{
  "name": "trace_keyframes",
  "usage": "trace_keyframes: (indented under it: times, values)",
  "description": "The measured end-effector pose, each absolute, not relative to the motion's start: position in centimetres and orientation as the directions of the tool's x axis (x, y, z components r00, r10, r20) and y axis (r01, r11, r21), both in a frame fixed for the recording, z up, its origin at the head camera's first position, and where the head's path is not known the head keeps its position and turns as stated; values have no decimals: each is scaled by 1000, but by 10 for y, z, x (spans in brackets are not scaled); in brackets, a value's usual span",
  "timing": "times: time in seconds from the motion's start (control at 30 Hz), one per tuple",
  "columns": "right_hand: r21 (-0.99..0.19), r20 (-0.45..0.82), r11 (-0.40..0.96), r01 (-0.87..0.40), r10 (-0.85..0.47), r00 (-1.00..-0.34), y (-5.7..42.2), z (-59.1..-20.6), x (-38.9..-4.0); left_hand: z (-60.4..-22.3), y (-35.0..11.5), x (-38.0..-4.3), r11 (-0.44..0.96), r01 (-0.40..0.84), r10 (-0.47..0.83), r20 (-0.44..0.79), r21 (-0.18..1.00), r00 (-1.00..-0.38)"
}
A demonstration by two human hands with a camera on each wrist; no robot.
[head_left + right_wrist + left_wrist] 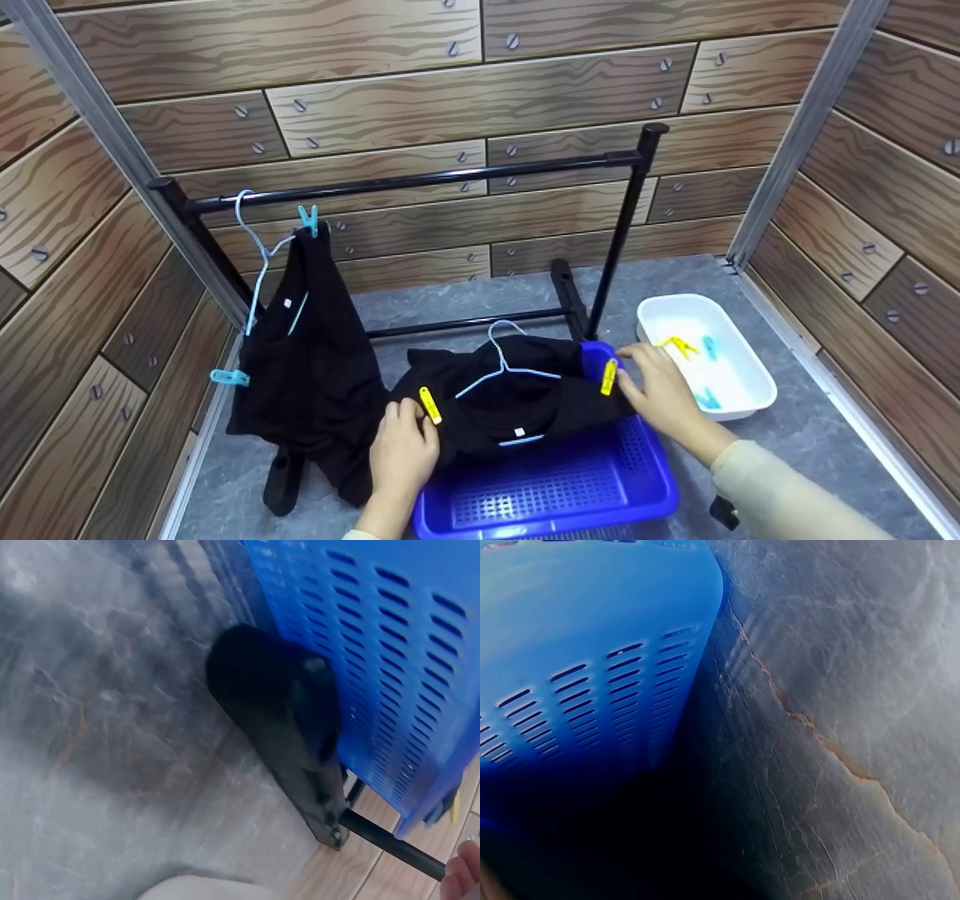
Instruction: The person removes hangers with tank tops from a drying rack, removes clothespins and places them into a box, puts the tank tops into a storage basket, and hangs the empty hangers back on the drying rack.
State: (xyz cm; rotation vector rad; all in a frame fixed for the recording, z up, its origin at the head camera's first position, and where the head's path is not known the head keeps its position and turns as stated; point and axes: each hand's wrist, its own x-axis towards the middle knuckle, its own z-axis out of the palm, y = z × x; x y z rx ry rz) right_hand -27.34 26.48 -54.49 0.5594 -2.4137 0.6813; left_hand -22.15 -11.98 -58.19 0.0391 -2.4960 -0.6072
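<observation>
A black garment (577,405) lies across a blue basket (544,517), with a light-blue wire hanger (504,364) in its neck opening. Yellow clothespins clip its two shoulders: a left clothespin (430,406) and a right clothespin (608,377). My left hand (405,450) grips the garment's left shoulder, its fingertips beside the left clothespin. At the other shoulder, my right hand (664,390) pinches the cloth edge next to the right clothespin. Only fingertips (463,874) of that hand show in the right wrist view. The left wrist view shows mostly the basket's side (592,690) and floor.
Behind stands a black rack (420,180). On its left end hangs another black garment (315,360) on a hanger, with blue clothespins (229,377). To the right, a white tub (739,360) holds yellow and blue clothespins. A rack foot (277,705) stands beside the basket.
</observation>
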Motion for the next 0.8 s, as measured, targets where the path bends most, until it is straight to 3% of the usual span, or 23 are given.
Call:
trace_keyframes:
  times: [0.47,0.8]
  values:
    - [-426,502,793,-436,-193,-843,260,-563,-258,-578,-119,-221,896,94,-156,507,434,-847]
    - [-429,533,794,-432,-164,-830,255,-574,-253,-578,-119,-220,897,92,-164,517,433,-840]
